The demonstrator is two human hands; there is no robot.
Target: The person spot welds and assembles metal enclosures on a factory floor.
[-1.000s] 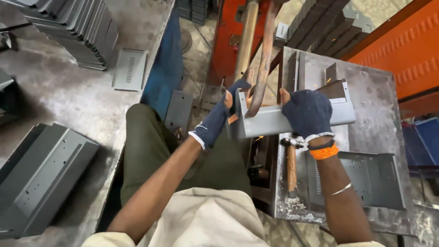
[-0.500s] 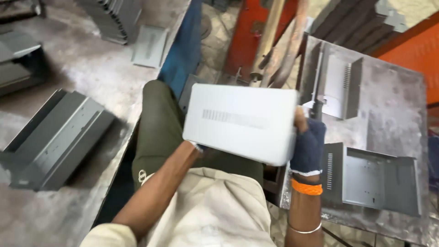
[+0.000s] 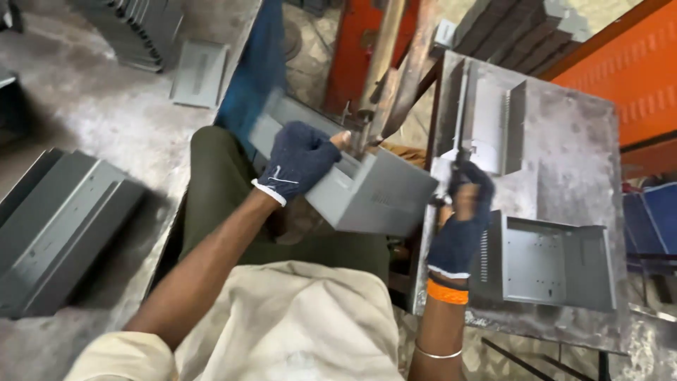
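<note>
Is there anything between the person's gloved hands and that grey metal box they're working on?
Nothing visible. The left hand grips the grey metal box at its top edge; the right hand is at its right end.

A flat grey metal bracket (image 3: 546, 262) lies on a worn steel table (image 3: 564, 120), right of the hands. A second bent bracket (image 3: 497, 127) stands beyond it. Grey metal channels (image 3: 60, 222) rest on the floor, far left.

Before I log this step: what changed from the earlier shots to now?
The grey box turned from broad face up to lying under the machine arms. The left hand now grips its top edge; the right hand has come off it, beside the bench. The bench parts stayed put.
</note>
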